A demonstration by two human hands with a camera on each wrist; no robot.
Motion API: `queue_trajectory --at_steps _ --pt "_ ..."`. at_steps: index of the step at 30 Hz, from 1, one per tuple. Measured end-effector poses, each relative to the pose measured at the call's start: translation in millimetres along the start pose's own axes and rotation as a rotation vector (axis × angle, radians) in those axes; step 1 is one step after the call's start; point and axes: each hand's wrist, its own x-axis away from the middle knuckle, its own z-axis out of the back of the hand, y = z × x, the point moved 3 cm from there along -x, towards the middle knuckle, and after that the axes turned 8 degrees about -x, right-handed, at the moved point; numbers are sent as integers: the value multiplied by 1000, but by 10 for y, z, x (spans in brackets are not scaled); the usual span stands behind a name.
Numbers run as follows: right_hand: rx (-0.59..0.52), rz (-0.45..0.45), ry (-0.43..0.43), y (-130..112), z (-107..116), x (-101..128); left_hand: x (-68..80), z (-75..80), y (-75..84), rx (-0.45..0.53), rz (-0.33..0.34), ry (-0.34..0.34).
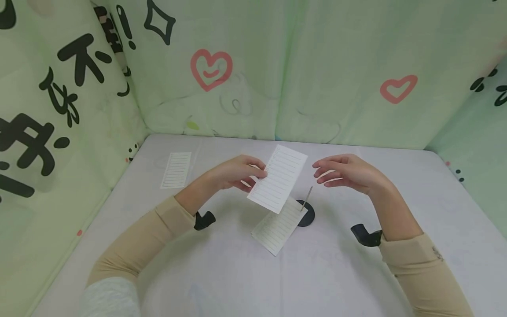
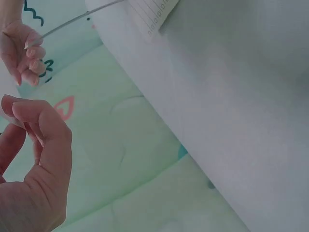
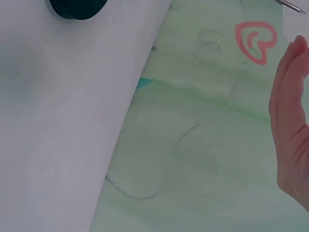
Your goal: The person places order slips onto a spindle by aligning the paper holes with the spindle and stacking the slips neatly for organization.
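The left hand (image 1: 237,172) pinches a lined paper slip (image 1: 278,178) by its left edge between thumb and fingertips, holding it in the air over the middle of the white table (image 1: 396,264), just above and to the left of a thin upright spike (image 1: 306,198) on a round black base (image 1: 306,214). The right hand (image 1: 346,172) hovers close by on the slip's right, fingers loosely spread and gripping nothing (the wrist views add little beyond fingers and padded wall).

A second slip (image 1: 278,225) lies at the foot of the spike; whether it is pierced cannot be told. A third (image 1: 176,170) lies flat at the far left of the table.

The likely trouble: a grip on one edge alone lets the paper sag or twist, so it may meet the spike off-centre and tear or crumple, and the free hand's fingertips sit near the point, where a hasty reach could prick them.

Both forearms angle inward from the near edge in tan sleeves, wrists raised, palms turned toward each other.
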Motion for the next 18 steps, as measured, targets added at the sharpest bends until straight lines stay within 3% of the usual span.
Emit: queue_trajectory --at_steps 10,18 --pt "-28 9 -12 -97 -120 85 73 -194 88 -74 -41 -45" --pt "4 18 9 -84 -168 96 83 -251 53 -65 -61 -75"
